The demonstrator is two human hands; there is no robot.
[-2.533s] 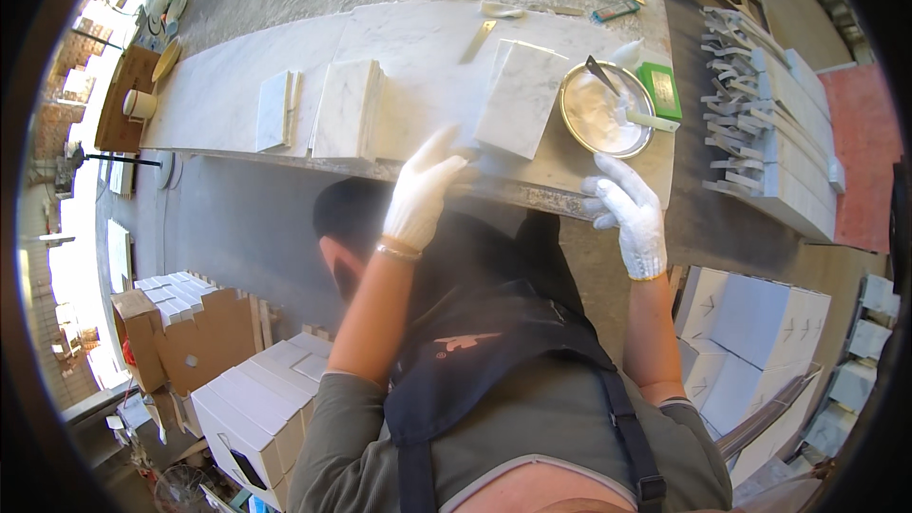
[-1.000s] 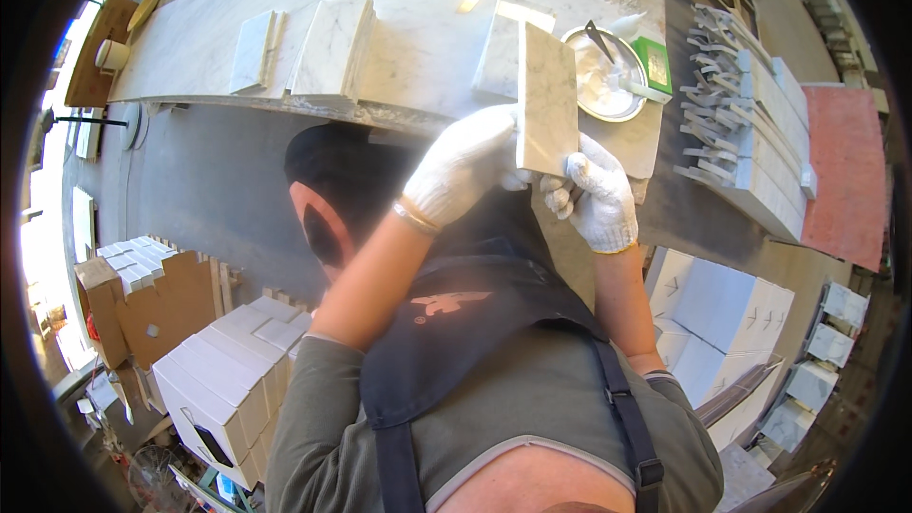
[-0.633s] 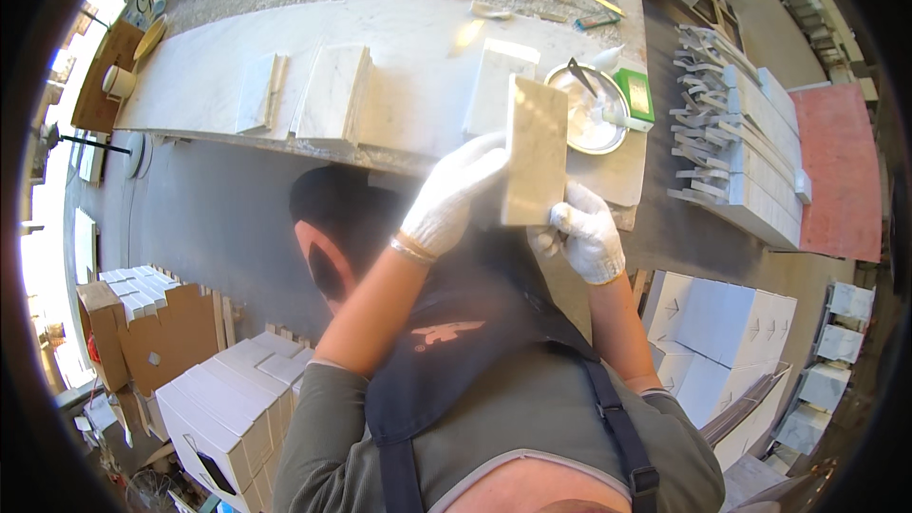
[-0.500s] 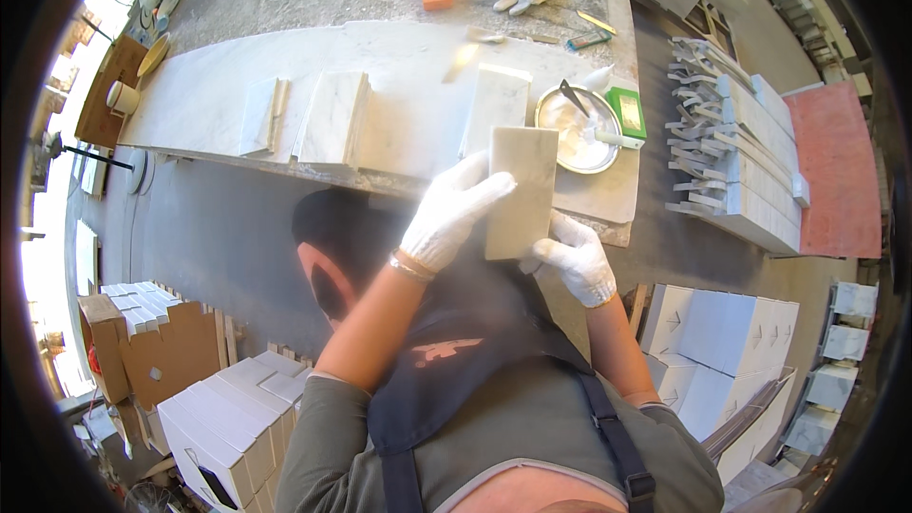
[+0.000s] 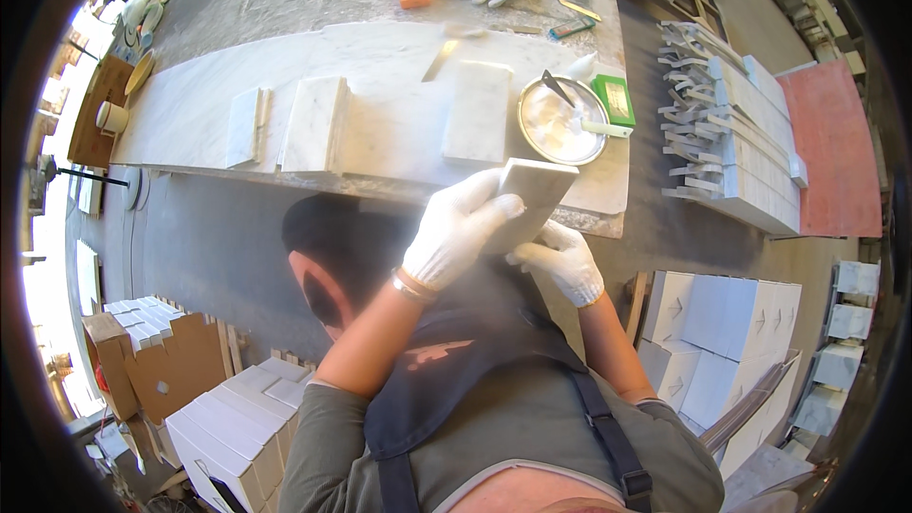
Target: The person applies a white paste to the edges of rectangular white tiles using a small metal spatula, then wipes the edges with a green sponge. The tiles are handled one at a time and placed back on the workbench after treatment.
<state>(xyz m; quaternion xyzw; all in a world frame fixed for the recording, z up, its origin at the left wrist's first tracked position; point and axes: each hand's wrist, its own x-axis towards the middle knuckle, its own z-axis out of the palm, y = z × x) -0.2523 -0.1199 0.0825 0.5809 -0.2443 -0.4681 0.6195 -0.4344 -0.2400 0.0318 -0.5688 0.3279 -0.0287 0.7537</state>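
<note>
Both gloved hands (image 5: 454, 231) on a tilted stone tile (image 5: 540, 196)

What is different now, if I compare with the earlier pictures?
In the earliest picture, the left hand and right hand held no tile; since then they have taken hold of a tile. It was raised beside the bowl; now it is drawn back toward the body, its far end tipped up. The bowl, green box and tile stacks farther left stayed in place.
</note>
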